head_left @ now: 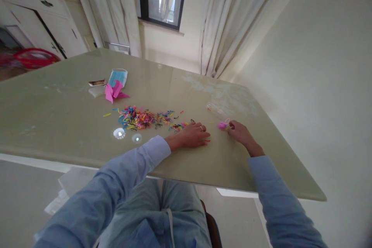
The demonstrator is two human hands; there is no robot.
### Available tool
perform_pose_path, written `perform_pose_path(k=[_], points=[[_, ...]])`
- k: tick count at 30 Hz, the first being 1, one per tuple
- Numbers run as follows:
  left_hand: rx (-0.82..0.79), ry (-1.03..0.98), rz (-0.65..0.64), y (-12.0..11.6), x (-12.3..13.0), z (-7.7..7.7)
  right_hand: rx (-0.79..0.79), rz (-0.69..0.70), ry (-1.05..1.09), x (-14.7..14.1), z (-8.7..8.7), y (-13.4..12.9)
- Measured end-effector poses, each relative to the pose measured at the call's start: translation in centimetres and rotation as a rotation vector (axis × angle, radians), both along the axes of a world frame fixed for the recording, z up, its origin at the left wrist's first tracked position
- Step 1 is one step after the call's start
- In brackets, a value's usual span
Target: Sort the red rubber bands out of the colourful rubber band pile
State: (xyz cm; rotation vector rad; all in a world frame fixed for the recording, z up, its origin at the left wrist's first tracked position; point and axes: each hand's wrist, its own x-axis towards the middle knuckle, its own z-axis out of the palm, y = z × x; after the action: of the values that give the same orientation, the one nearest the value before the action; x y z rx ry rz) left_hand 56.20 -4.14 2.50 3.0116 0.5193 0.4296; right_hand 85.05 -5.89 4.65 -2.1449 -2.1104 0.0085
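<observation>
My left hand (193, 135) lies palm down on the table, fingers stretched out, at the right end of a scatter of small coloured bands (139, 117). A red band (207, 140) shows by its fingertips. To its right, my right hand (240, 133) has its fingers pinched together at the edge of a small round pink item with a pale loop (223, 125). A bit of yellow shows between that item and the fingertips. Just beyond it lies a clear plastic bag (217, 111). What is under my left palm is hidden.
On the left of the table (58, 124) are a blue face mask (118, 77), a folded pink paper piece (114, 92) and a small flat packet (97, 83). Light reflections show near the front edge. A wall (319, 85) rises on the right; curtains hang behind.
</observation>
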Motion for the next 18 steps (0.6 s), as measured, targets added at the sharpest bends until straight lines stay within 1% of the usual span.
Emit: perform_pose_path(k=[3, 5, 8, 10, 12, 15, 18], points=[[0.027, 0.037, -0.036, -0.8, 0.8, 0.3, -0.031, 0.193, 0.030, -0.1, -0.4, 0.9], [0.022, 0.052, -0.060, -1.0, 1.8, 0.3, -0.047, 0.262, 0.031, -0.1, -0.2, 1.3], [0.015, 0.061, -0.077, -0.8, 3.0, -0.1, -0.080, 0.283, 0.022, 0.5, 0.5, 1.4], [0.013, 0.075, -0.058, -0.3, 3.1, -0.3, -0.100, 0.289, 0.012, 0.9, 0.7, 1.2], [0.004, 0.097, 0.004, 0.2, 2.5, -0.2, -0.105, 0.265, -0.028, 1.4, 0.5, 0.8], [-0.019, 0.146, 0.121, 0.5, 0.9, 0.5, -0.086, 0.192, -0.108, 1.6, -0.2, 0.1], [-0.019, 0.168, 0.149, 0.1, -0.5, 1.5, -0.056, 0.152, -0.140, 1.6, -1.2, -0.4]])
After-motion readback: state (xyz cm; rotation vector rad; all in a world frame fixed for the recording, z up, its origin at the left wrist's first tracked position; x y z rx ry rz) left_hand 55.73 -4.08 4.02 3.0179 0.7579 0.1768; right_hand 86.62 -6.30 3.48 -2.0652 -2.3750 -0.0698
